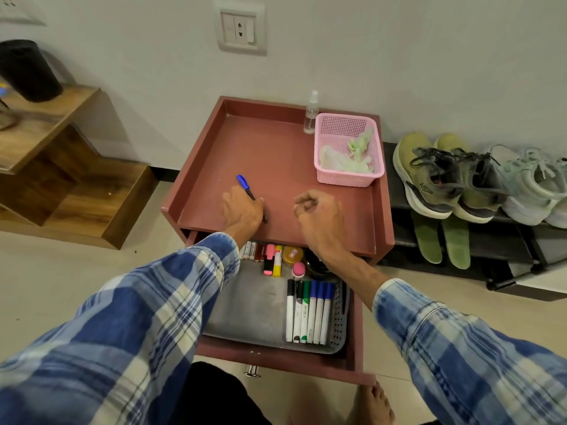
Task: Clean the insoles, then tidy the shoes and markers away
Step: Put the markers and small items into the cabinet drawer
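No legible text, small print on drawer markers [306, 314], batteries [250, 250], tin label [293, 254] too blurred

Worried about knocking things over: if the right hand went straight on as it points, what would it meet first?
Likely only the raised back rim of the red cabinet top; the right hand aims away and leftward over bare surface, clear of the spray bottle. Depth is uncertain.
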